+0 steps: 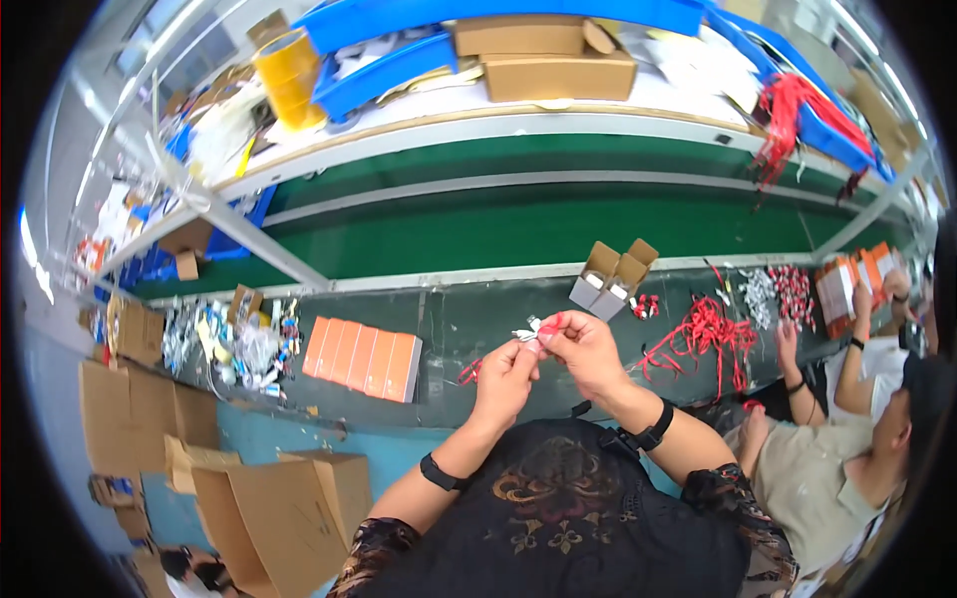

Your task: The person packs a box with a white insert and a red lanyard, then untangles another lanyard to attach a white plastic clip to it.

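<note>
Near the middle, above the dark work surface, both hands come together. My left hand (pixel 505 381) pinches a small white piece (pixel 529 331), which looks like a plug or connector on a short cord. With fingers curled around the same spot, my right hand (pixel 586 354) grips a red strap (pixel 551 327) against the white piece. The exact kind of the white piece is too small to tell. Below my left hand a bit of red strap (pixel 471 373) lies on the surface. A row of orange-and-white boxes (pixel 361 357) lies left of my hands.
Two open cartons (pixel 611 279) stand beyond my right hand, beside a tangle of red straps (pixel 706 339). Bagged parts (pixel 234 344) pile up at the left. A shelf (pixel 478 125) with blue bins spans above. A co-worker (pixel 832 458) sits at the right; cardboard boxes (pixel 269 518) stand lower left.
</note>
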Action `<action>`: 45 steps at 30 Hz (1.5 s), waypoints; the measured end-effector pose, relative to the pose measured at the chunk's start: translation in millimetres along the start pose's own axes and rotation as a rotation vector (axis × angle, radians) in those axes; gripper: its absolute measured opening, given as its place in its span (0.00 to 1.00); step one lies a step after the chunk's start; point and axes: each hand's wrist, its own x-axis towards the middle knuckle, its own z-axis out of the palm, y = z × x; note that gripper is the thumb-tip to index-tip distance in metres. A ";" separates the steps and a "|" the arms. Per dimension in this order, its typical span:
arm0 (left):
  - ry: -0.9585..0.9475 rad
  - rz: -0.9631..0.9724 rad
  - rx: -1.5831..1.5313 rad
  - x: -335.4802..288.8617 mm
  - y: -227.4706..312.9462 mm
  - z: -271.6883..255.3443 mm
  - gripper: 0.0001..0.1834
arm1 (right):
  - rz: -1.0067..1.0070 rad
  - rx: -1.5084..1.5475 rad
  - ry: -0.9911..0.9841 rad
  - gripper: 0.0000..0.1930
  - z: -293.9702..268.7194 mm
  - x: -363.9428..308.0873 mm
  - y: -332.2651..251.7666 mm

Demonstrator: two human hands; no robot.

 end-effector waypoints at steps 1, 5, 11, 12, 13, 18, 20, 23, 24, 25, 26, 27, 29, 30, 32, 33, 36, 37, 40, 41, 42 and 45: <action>-0.053 -0.005 0.006 -3.3 1.4 -0.3 0.16 | 0.001 0.020 0.001 0.06 -2.3 1.5 -0.6; -0.228 -0.101 -0.087 -10.6 -8.1 -19.8 0.16 | 0.063 0.379 -0.109 0.04 -11.1 1.7 -16.7; -0.032 0.020 -0.035 -17.2 -1.3 -33.0 0.12 | -0.049 -0.817 -0.744 0.04 -15.1 -9.3 -66.8; -0.028 0.020 -0.041 -22.2 3.9 -27.3 0.12 | -0.394 -1.123 -0.504 0.04 -12.0 -8.8 -54.4; -0.038 0.002 -0.086 -28.3 10.0 -19.5 0.11 | -0.748 -1.396 -0.232 0.06 -8.7 -5.4 -43.0; -0.197 -0.277 -0.815 -32.9 -1.7 -0.2 0.10 | -0.203 -0.169 -0.082 0.03 12.0 9.5 -17.4; -0.182 -0.294 -0.890 -29.2 -7.9 -5.4 0.10 | 0.033 0.095 -0.273 0.03 -0.3 7.2 -20.3; -0.251 -0.239 -0.856 -20.3 -20.0 -17.7 0.07 | 0.264 0.037 -0.628 0.03 -17.7 2.6 -36.6; -0.235 -0.212 -0.697 -21.0 -23.9 -20.7 0.07 | 0.229 -0.165 -0.727 0.03 -19.6 4.1 -40.7; -0.233 -0.190 -0.531 -19.8 -24.7 -20.4 0.06 | 0.187 -0.365 -0.808 0.03 -23.3 3.7 -45.5; -0.251 -0.209 -0.528 -20.6 -22.1 -16.8 0.06 | 0.190 -0.358 -0.783 0.03 -23.3 2.5 -47.2; -0.116 -0.031 -0.100 -24.7 -14.4 -11.4 0.05 | -0.006 -0.836 -0.729 0.02 -18.1 0.7 -46.7; -0.012 0.151 0.330 -25.7 -7.8 -0.6 0.05 | -0.189 -1.307 -0.613 0.04 -12.9 -3.0 -36.4; 0.117 0.406 0.518 -25.2 -6.6 6.6 0.05 | -0.330 -1.255 -0.373 0.05 -12.8 -6.2 -24.1; 0.282 0.772 0.758 -19.1 -9.1 10.2 0.05 | -0.551 -1.028 -0.046 0.03 -9.7 -4.9 -4.9; 0.259 0.774 0.765 -16.0 -9.2 9.4 0.05 | -0.547 -1.020 -0.023 0.03 -8.3 -4.4 0.3; 0.268 1.076 0.858 -4.5 -3.5 8.4 0.09 | -0.046 0.047 -0.016 0.09 -15.9 2.8 7.5; 0.260 1.162 0.904 -0.2 -1.9 8.1 0.09 | -0.058 0.065 0.006 0.09 -18.2 3.3 4.5; 0.223 1.276 0.948 7.0 0.1 14.0 0.11 | 0.230 0.367 -0.150 0.14 -27.3 -0.2 -5.7; 0.232 1.287 0.955 7.7 -2.1 16.6 0.12 | 0.217 0.380 -0.131 0.14 -29.4 -1.6 -7.2; 0.203 1.293 0.949 8.9 -3.5 16.3 0.12 | 0.233 0.376 -0.138 0.14 -30.6 -3.7 -9.8; 0.162 1.296 1.027 13.2 -10.3 14.3 0.10 | 0.185 0.314 -0.153 0.12 -41.5 -10.8 -4.4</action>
